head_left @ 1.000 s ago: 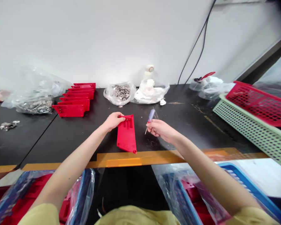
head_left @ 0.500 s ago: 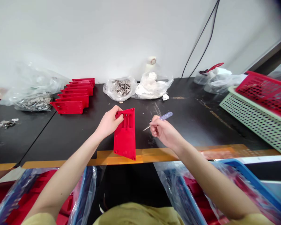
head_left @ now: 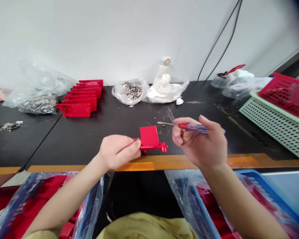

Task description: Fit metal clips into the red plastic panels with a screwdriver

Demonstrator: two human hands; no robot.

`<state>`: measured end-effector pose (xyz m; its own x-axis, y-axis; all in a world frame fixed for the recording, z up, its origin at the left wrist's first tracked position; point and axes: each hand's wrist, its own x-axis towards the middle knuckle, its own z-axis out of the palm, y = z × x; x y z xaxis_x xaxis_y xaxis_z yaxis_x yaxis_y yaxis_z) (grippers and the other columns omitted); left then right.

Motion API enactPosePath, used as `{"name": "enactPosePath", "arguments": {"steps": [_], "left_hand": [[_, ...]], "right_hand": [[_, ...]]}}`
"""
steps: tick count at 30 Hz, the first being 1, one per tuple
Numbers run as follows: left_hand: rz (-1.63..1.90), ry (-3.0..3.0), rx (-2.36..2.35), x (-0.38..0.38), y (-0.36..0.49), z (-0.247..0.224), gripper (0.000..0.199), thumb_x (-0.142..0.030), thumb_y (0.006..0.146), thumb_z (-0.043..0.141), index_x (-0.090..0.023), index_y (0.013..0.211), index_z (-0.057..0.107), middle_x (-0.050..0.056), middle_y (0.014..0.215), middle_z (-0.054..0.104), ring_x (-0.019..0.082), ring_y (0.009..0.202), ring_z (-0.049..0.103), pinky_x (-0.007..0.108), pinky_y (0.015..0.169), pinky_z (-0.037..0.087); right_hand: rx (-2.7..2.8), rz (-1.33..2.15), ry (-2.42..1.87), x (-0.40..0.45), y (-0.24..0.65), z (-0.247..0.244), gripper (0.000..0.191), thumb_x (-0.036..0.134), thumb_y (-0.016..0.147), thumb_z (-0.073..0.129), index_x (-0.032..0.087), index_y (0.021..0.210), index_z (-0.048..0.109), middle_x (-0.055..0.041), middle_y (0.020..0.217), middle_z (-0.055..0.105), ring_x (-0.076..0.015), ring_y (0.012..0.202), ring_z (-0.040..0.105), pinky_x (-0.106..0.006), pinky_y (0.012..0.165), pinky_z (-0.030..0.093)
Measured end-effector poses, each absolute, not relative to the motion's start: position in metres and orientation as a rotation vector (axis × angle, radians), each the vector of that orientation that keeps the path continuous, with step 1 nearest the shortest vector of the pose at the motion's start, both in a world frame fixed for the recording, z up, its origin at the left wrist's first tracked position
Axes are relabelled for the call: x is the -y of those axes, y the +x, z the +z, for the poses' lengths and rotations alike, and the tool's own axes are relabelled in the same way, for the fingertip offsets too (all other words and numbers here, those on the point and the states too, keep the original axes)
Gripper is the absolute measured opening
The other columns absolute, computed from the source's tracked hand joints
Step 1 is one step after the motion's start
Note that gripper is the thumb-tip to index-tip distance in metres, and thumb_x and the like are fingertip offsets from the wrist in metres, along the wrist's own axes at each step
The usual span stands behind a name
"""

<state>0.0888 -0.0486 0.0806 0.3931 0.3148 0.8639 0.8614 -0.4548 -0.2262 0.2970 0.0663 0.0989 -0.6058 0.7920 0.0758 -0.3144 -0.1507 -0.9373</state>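
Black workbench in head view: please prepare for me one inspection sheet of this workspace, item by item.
Surface: workbench, scuffed; orange tape along the front edge.
Job's things: red part and screwdriver, not touching; row of red parts.
Clutter: bags of metal pieces, loose metal pieces, white scrap.
Hands: left hand grips red part; right hand holds screwdriver, tip pointing left.
Cables: two dark cables against the wall.
Surroundings: red basket, green basket at right; blue crates below.

Left fingers [head_left: 129, 150] pinched, right fingers [head_left: 177, 136] curled
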Motion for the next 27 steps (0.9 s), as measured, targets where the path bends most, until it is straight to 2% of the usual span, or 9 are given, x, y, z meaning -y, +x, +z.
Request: {"name": "enactPosePath", "arguments": {"steps": [2, 4, 8, 10, 13, 15, 18, 24, 27], "left_hand": [[-0.997, -2.078, 0.932, 0.056, 0.090, 0.080, 0.013, -0.011, 0.086, 0.061, -0.019, 0.077, 0.061, -0.003, 0.059, 0.062, 0.010, 0.056, 0.063, 0.021, 0.065, 0.058], [-1.028, -2.141, 0.955, 0.064, 0.092, 0.076, 0.021, -0.004, 0.084, 0.059, -0.021, 0.070, 0.059, -0.005, 0.054, 0.059, 0.009, 0.054, 0.063, 0.021, 0.069, 0.060], [-1.149, -2.142, 1.170, 0.079, 0.098, 0.063, 0.023, -0.006, 0.081, 0.057, -0.022, 0.065, 0.055, -0.007, 0.056, 0.061, 0.009, 0.054, 0.064, 0.020, 0.066, 0.061], [-1.160, -2.130, 1.220, 0.085, 0.101, 0.056, 0.022, -0.008, 0.080, 0.057, -0.023, 0.064, 0.055, -0.007, 0.058, 0.063, 0.010, 0.056, 0.066, 0.020, 0.063, 0.061], [-1.194, -2.096, 1.240, 0.088, 0.106, 0.051, 0.023, -0.011, 0.080, 0.056, -0.023, 0.060, 0.054, -0.007, 0.058, 0.064, 0.010, 0.056, 0.066, 0.021, 0.059, 0.060], [-1.196, -2.067, 1.251, 0.087, 0.109, 0.051, 0.026, -0.013, 0.080, 0.055, -0.023, 0.057, 0.051, -0.007, 0.054, 0.062, 0.011, 0.054, 0.065, 0.021, 0.056, 0.060], [-1.192, -2.056, 1.194, 0.081, 0.112, 0.054, 0.030, -0.014, 0.079, 0.054, -0.023, 0.051, 0.047, -0.007, 0.048, 0.057, 0.011, 0.048, 0.062, 0.022, 0.050, 0.058], [-1.202, -2.161, 0.969, 0.067, 0.114, 0.066, 0.040, -0.004, 0.075, 0.055, -0.020, 0.041, 0.042, -0.007, 0.041, 0.052, 0.010, 0.041, 0.057, 0.022, 0.052, 0.059], [-1.164, -2.153, 0.906, 0.062, 0.107, 0.074, 0.042, -0.002, 0.075, 0.056, -0.021, 0.039, 0.042, -0.008, 0.041, 0.053, 0.009, 0.040, 0.056, 0.021, 0.052, 0.059]], "right_hand": [[1.314, 1.890, -0.556, -0.060, 0.295, 0.096, 0.027, 0.048, 0.080, 0.057, 0.022, 0.083, 0.066, 0.0002, 0.055, 0.055, -0.0119, 0.048, 0.048, -0.025, 0.048, 0.039], [1.278, 1.963, -0.571, -0.055, 0.292, 0.090, 0.019, 0.042, 0.076, 0.062, 0.023, 0.080, 0.063, 0.0013, 0.055, 0.055, -0.0108, 0.046, 0.047, -0.023, 0.046, 0.037], [1.215, 2.174, -0.636, -0.046, 0.287, 0.073, 0.019, 0.041, 0.075, 0.063, 0.023, 0.079, 0.058, 0.0023, 0.056, 0.056, -0.0105, 0.047, 0.047, -0.022, 0.046, 0.037], [1.235, 2.176, -0.611, -0.042, 0.287, 0.064, 0.019, 0.042, 0.080, 0.064, 0.023, 0.082, 0.060, 0.0021, 0.061, 0.059, -0.0105, 0.052, 0.052, -0.021, 0.049, 0.041], [1.460, 1.952, -0.538, -0.041, 0.289, 0.060, 0.015, 0.038, 0.086, 0.068, 0.024, 0.087, 0.063, 0.0009, 0.078, 0.068, -0.0110, 0.072, 0.063, -0.022, 0.067, 0.051], [1.684, 1.845, -0.454, -0.045, 0.288, 0.066, 0.013, 0.027, 0.084, 0.074, 0.023, 0.089, 0.062, 0.0004, 0.086, 0.070, -0.0108, 0.079, 0.065, -0.022, 0.073, 0.053], [1.960, 1.947, -0.210, -0.055, 0.278, 0.089, 0.024, 0.013, 0.079, 0.076, 0.019, 0.091, 0.056, -0.0009, 0.088, 0.070, -0.0101, 0.075, 0.065, -0.021, 0.069, 0.053], [2.347, 2.243, 0.071, -0.077, 0.246, 0.133, 0.020, 0.008, 0.082, 0.067, 0.018, 0.087, 0.050, -0.0008, 0.085, 0.069, -0.0121, 0.078, 0.068, -0.022, 0.068, 0.055], [2.441, 2.227, 0.107, -0.084, 0.237, 0.139, 0.019, 0.009, 0.081, 0.068, 0.017, 0.087, 0.052, -0.0017, 0.086, 0.070, -0.0125, 0.078, 0.068, -0.022, 0.068, 0.055]]}}
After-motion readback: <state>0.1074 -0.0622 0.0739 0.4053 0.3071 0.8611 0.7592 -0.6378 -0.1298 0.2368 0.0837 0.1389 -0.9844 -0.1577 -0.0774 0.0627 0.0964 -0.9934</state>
